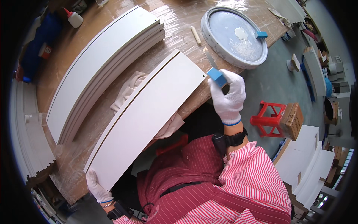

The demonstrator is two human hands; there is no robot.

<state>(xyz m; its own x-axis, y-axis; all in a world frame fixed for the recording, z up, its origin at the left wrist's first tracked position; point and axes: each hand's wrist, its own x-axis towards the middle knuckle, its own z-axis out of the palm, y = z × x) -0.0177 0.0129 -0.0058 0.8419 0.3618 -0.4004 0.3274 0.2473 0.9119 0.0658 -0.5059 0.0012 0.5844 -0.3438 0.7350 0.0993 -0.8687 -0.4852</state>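
Observation:
A long, slightly curved white panel (143, 112) lies aslant at the table's near edge, with a dark groove along its far side. My left hand (97, 186), in a white glove, grips the panel's lower left end, its fingers partly hidden. My gloved right hand (229, 93) pinches a small blue block (216, 77) beside the panel's upper right end, close to a small dark hole. A narrow metal blade (209, 58) reaches from the block toward a pale stick (195, 35); whether it joins the block I cannot tell. Beige cloth (128, 87) is bunched beneath the panel.
Several curved white panels (108, 56) are stacked at the far left. A round grey lid (227, 26) holds white paste and another blue block (262, 34). A red-tipped white bottle (75, 20) stands far left. Right of the table are a red stool (266, 119) and a cardboard box (292, 121).

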